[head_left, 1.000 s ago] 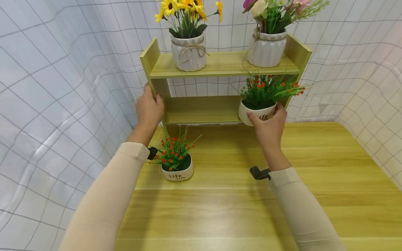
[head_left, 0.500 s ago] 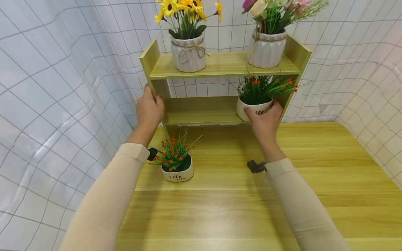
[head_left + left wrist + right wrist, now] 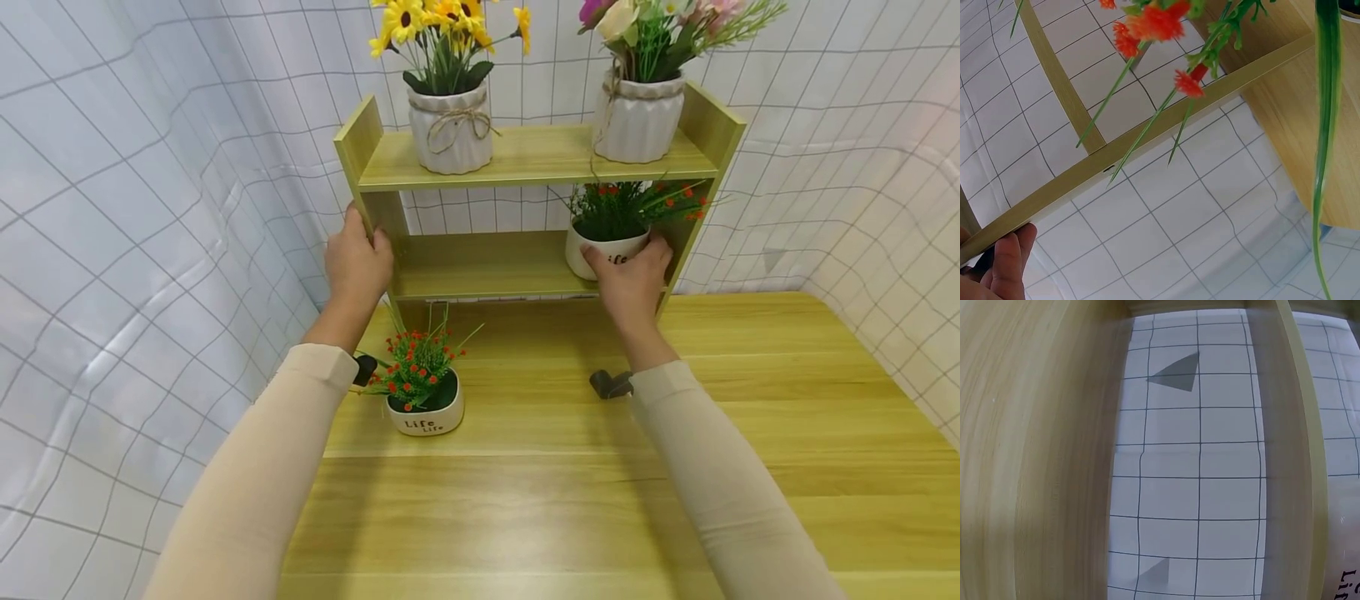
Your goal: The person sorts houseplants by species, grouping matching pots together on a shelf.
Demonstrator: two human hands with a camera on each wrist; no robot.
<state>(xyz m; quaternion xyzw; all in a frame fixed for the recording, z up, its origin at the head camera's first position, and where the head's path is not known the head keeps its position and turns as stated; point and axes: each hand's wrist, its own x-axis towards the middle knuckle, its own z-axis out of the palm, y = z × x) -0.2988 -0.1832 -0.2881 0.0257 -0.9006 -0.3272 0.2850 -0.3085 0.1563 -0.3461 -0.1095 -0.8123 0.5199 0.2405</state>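
Observation:
My left hand grips the left side panel of a two-tier wooden shelf; in the left wrist view its fingers curl at the panel's edge. At the right end of the lower tier, my right hand holds a white oval flowerpot with "Life" lettering and red-flowered greenery, thumb on its front. The hand's far fingers are partly hidden behind the pot. In the right wrist view, a piece of the white pot shows beside the shelf board.
A matching red-flowered pot stands on the wooden table below my left forearm. On the top tier stand a white vase of yellow flowers and a white vase of mixed flowers. A gridded white curtain surrounds the table.
My right hand has moved the flowerpot slightly left and deeper into the lower tier, from in front of the shelf's edge. The left hand keeps its grip on the side panel.

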